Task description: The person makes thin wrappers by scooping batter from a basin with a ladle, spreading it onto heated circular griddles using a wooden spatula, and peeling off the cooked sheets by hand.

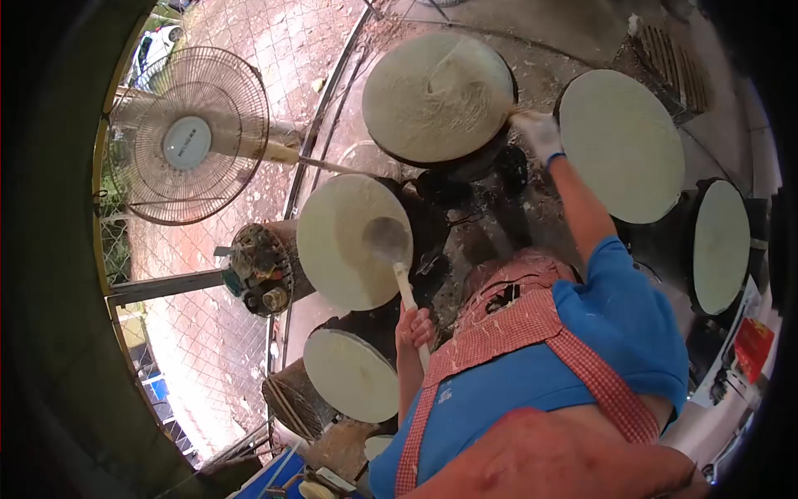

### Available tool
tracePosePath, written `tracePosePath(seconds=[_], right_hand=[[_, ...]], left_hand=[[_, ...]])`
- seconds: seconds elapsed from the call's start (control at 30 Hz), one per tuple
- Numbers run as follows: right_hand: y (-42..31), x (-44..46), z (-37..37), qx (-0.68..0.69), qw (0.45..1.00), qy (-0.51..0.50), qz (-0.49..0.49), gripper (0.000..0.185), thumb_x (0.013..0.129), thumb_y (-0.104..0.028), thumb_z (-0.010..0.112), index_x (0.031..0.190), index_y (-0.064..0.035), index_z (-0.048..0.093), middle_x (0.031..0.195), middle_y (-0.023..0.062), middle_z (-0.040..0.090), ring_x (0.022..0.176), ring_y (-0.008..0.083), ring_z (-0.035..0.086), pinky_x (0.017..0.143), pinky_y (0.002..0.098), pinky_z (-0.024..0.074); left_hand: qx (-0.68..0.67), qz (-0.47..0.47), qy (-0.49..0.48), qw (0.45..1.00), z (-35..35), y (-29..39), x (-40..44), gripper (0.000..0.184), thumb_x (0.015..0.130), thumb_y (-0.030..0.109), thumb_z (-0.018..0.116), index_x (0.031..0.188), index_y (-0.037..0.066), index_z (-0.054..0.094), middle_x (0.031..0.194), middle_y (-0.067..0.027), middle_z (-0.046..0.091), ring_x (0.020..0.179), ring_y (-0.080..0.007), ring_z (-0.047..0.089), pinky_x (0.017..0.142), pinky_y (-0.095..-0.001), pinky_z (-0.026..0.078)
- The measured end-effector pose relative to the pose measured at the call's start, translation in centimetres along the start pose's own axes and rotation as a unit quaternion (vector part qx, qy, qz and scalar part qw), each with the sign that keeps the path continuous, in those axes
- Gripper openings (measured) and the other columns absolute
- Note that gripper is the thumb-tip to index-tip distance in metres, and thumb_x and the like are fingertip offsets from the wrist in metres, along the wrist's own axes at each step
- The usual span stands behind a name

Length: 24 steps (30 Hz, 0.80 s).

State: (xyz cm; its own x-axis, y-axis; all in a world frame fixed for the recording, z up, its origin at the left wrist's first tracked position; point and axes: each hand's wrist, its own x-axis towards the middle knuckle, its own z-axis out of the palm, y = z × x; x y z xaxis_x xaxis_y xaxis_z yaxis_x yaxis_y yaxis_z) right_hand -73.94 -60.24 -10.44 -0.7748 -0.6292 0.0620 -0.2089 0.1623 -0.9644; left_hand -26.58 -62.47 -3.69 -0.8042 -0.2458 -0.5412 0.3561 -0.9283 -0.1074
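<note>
My left hand (pixel 415 328), bare, is closed round the pale handle of a ladle (pixel 386 240). The bowl of that ladle is over the batter-covered round griddle (pixel 328 237) on the left; whether it touches is unclear. Stretched forward, my right hand (pixel 539 135) wears a white glove and grips a wooden spreader (pixel 517 111), mostly hidden by the hand and blurred. It is at the right edge of the far round griddle (pixel 399 104), whose batter is wet and streaked with swirls. Right of this hand lies another griddle with a smooth pale sheet (pixel 622 145).
More pale sheets cover a griddle (pixel 351 376) at lower left and one (pixel 721 247) at far right. A standing fan (pixel 187 143) is at the left, before a wire mesh fence. A cluttered round container (pixel 259 268) stands beside the left griddle. Slatted stack (pixel 665 66) at upper right.
</note>
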Motion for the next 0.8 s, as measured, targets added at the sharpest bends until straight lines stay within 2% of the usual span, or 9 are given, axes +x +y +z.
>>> tracePosePath(seconds=[0.03,0.1,0.23,0.33,0.37,0.5,0.53,0.7,0.8], right_hand=[[-0.7,-0.2,-1.3,0.271,0.941,0.072,0.187,0.016,0.079,-0.016,0.058,0.086,-0.0045,0.066,0.069,0.0091,0.062,0.058,0.0174,0.057,0.053,0.0303,0.0447],[-0.9,-3.0,-0.3,0.164,0.922,0.002,0.351,0.021,0.078,-0.011,0.061,0.097,-0.0029,0.065,0.077,0.0059,0.064,0.064,0.0107,0.057,0.058,0.0251,0.0451],[-1.6,-7.6,3.6,0.16,0.958,-0.018,0.236,0.032,0.076,-0.02,0.064,0.101,0.0003,0.063,0.086,0.0066,0.065,0.079,0.0119,0.058,0.074,0.0247,0.0436],[1.5,-5.1,0.4,-0.001,0.995,-0.029,0.095,0.033,0.076,-0.025,0.062,0.101,-0.0039,0.063,0.092,0.0125,0.065,0.084,0.0157,0.061,0.075,0.0274,0.0444],[2.5,-3.2,-0.4,0.008,0.998,-0.009,0.057,0.033,0.076,-0.026,0.061,0.102,-0.0057,0.062,0.093,0.0155,0.064,0.083,0.0193,0.063,0.074,0.0287,0.045],[0.0,4.3,-2.4,-0.228,0.963,0.129,0.056,0.022,0.079,-0.023,0.058,0.094,-0.0086,0.064,0.08,0.0151,0.064,0.075,0.0259,0.061,0.064,0.0317,0.0458],[-0.4,4.8,-1.8,-0.324,0.943,0.076,0.0,0.022,0.078,-0.026,0.058,0.094,-0.0107,0.063,0.08,0.0158,0.063,0.074,0.0299,0.06,0.064,0.0359,0.0466],[-0.3,2.0,-3.9,-0.419,0.867,-0.037,-0.268,0.019,0.079,-0.032,0.057,0.089,-0.0159,0.063,0.065,0.0154,0.058,0.057,0.0335,0.057,0.053,0.0431,0.0461],[2.6,1.9,-5.5,-0.4,0.903,0.045,-0.153,0.018,0.079,-0.032,0.058,0.088,-0.0175,0.064,0.062,0.0148,0.056,0.056,0.0326,0.057,0.051,0.0423,0.0456]], left_hand=[[0.002,-0.005,-0.033,0.999,0.0,0.1,-0.5,0.028,0.093,0.023,0.037,0.071,0.006,0.04,0.053,0.0018,0.029,0.04,-0.0067,0.03,0.034,-0.0211,0.029],[-0.041,0.038,-0.029,0.998,-0.3,0.5,-0.9,0.011,0.093,0.019,0.037,0.101,0.013,0.038,0.058,-0.0004,0.033,0.039,-0.0068,0.031,0.032,-0.0203,0.029],[-0.154,-0.024,-0.07,0.985,0.1,1.5,0.5,0.028,0.09,0.021,0.04,0.086,-0.006,0.046,0.055,-0.0007,0.035,0.038,-0.0077,0.033,0.031,-0.0212,0.031],[-0.175,0.0,-0.024,0.984,2.8,0.5,0.1,0.029,0.09,0.019,0.04,0.067,0.002,0.038,0.051,0.0012,0.032,0.037,-0.0079,0.034,0.031,-0.0218,0.031],[-0.163,0.007,-0.069,0.984,2.7,0.3,0.1,0.025,0.09,0.018,0.039,0.086,-0.005,0.048,0.053,0.0002,0.032,0.038,-0.0077,0.034,0.031,-0.0211,0.031],[-0.137,0.007,-0.071,0.988,0.4,1.7,0.4,0.043,0.091,0.014,0.037,0.132,0.022,0.035,0.058,-0.0008,0.031,0.039,-0.0077,0.033,0.031,-0.0202,0.032],[-0.142,0.01,-0.059,0.988,1.9,1.2,0.8,0.029,0.09,0.017,0.039,0.114,0.004,0.048,0.055,0.0003,0.03,0.038,-0.008,0.031,0.031,-0.0212,0.031],[-0.164,-0.073,-0.017,0.984,2.3,3.8,4.3,0.027,0.088,0.024,0.044,0.068,0.007,0.038,0.05,0.003,0.029,0.035,-0.0083,0.029,0.031,-0.0233,0.025],[-0.097,-0.072,-0.017,0.993,3.1,6.6,8.4,0.026,0.088,0.023,0.046,0.067,0.009,0.039,0.05,0.0027,0.03,0.034,-0.0074,0.029,0.029,-0.023,0.023]])
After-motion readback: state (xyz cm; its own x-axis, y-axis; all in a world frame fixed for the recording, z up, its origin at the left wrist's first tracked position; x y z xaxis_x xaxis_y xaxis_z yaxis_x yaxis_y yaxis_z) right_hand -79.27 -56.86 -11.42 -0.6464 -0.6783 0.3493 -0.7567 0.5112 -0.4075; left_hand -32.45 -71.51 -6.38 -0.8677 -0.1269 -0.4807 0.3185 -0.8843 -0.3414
